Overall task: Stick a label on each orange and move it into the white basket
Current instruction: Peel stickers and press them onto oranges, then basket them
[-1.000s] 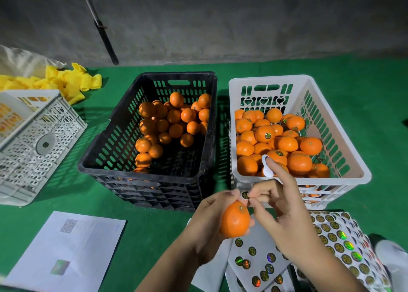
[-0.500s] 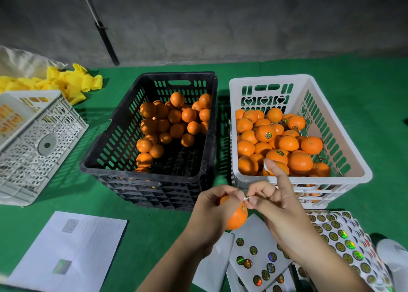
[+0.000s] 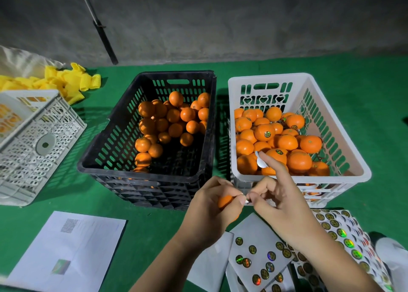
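My left hand [image 3: 212, 212] grips one orange [image 3: 225, 202] in front of the two baskets, its fingers covering most of the fruit. My right hand [image 3: 278, 203] meets it thumb to thumb and pinches a small label [image 3: 247, 200] at the orange's top; its index finger points up with a white sticker scrap [image 3: 260, 160] stuck to it. The white basket [image 3: 344, 141] at the right holds several labelled oranges. The black basket [image 3: 110, 146] in the middle holds several unlabelled oranges [image 3: 172, 119].
Sheets of round holographic labels [image 3: 262, 254] lie under my right forearm at the bottom right. A white paper [image 3: 72, 249] lies at the bottom left. A white crate [image 3: 37, 146] stands at the left, yellow foam nets [image 3: 68, 81] behind it. A dark rod [image 3: 103, 33] leans on the wall.
My left hand has turned over the orange, which now shows only a small part. My right thumb and finger have closed in on the orange's top with the label.
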